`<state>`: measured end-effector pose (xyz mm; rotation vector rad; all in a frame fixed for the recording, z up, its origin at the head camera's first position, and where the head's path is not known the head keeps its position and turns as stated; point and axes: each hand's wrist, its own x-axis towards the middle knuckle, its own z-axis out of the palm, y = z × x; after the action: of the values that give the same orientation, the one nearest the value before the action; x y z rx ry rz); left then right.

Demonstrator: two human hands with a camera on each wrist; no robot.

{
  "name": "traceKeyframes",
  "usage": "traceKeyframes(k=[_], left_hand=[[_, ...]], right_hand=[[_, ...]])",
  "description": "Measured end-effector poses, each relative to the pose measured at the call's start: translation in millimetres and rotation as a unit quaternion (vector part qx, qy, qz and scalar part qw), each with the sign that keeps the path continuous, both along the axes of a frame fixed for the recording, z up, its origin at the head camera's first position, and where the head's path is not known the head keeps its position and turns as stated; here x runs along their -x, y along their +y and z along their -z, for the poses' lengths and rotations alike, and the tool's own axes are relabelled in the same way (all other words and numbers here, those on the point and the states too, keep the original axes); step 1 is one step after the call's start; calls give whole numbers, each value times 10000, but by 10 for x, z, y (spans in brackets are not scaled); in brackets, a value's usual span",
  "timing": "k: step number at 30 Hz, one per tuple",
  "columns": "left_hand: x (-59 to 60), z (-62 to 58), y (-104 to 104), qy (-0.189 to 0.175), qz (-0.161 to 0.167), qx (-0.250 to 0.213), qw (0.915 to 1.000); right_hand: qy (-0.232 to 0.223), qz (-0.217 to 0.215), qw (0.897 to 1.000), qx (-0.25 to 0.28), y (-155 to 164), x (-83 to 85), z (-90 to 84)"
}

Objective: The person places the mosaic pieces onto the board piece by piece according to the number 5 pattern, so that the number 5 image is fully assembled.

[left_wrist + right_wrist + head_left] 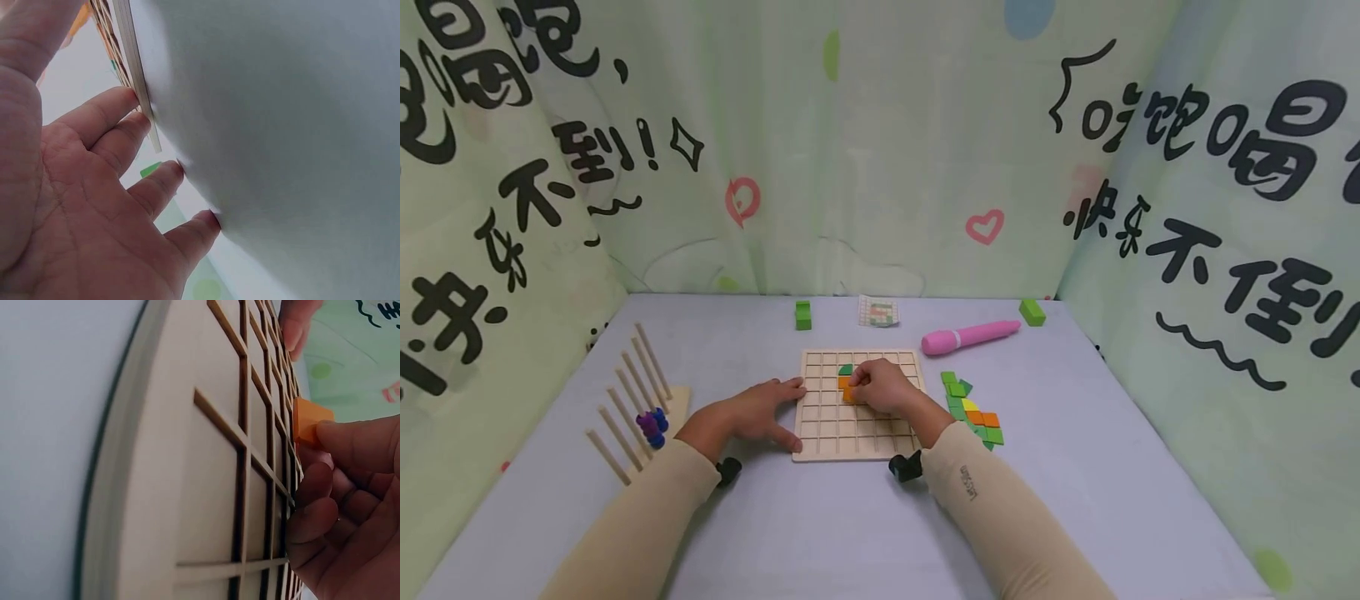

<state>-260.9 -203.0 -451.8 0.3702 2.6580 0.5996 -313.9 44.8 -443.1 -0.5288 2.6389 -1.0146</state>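
1. Nearest, the left hand (758,414) lies flat on the table (820,517), fingers spread, touching the left edge of the wooden grid board (831,446).
2. The right hand (883,387) rests over the board, fingers curled, pinching an orange block (307,420) above a cell.
3. A green piece (846,369) sits in the board just beyond.
4. Right of the board lies a cluster of green, orange and yellow blocks (973,410).
5. Farther off lie a pink pen (970,337), two green blocks (803,315) and a pattern card (878,311).

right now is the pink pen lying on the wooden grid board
No, the pink pen lies on the table beyond the far right corner of the wooden grid board, apart from it.
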Motion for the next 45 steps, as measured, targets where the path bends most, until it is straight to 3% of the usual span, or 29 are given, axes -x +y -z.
traceKeyframes(k=[21, 34, 45], left_hand=[[-6, -32, 64, -16, -17, 21, 10000], [5, -39, 71, 45, 37, -8, 10000], [4, -17, 35, -30, -60, 66, 10000]], right_hand=[[189, 52, 9991, -388, -94, -30, 6], [768, -116, 9926, -937, -139, -36, 5], [187, -85, 9983, -537, -46, -68, -49]])
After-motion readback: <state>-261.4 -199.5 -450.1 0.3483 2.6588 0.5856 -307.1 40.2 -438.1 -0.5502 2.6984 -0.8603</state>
